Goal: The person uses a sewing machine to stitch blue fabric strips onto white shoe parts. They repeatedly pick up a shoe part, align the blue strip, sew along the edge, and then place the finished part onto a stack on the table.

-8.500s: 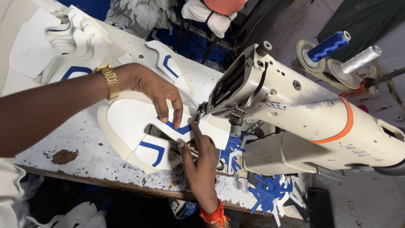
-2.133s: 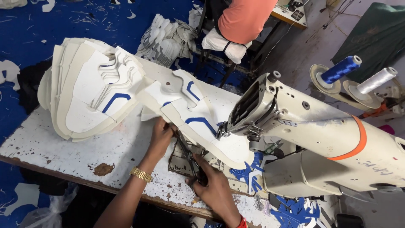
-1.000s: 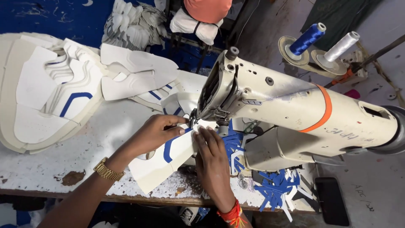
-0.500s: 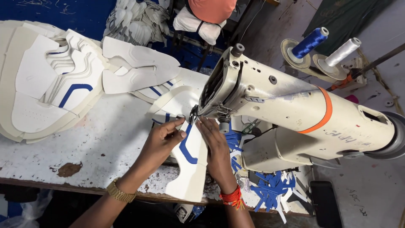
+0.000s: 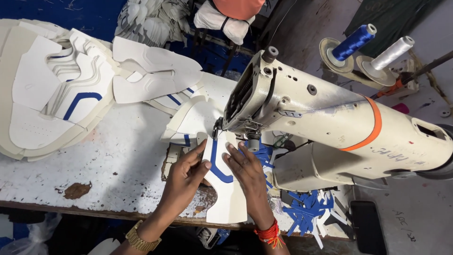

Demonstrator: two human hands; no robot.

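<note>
A white shoe-upper piece with a blue curved strip (image 5: 222,184) lies under the needle head of a cream sewing machine (image 5: 321,118). My left hand (image 5: 186,177) presses flat on its left edge, fingers spread, a gold watch on the wrist. My right hand (image 5: 247,172) presses down on its right side, just below the presser foot (image 5: 252,141), with a red thread band at the wrist. The piece runs from the needle down over the table's front edge. Neither hand closes around anything.
A big stack of white and blue shoe-upper pieces (image 5: 56,104) fills the table's left. More white pieces (image 5: 151,71) lie behind. Blue scraps (image 5: 306,210) litter the area under the machine. Blue and white thread cones (image 5: 373,47) stand at the back right. Another person's orange clothing (image 5: 236,7) shows at top.
The piece has turned under the needle, from lying sideways to running lengthwise toward me. Both hands shifted with it and stay flat on it.
</note>
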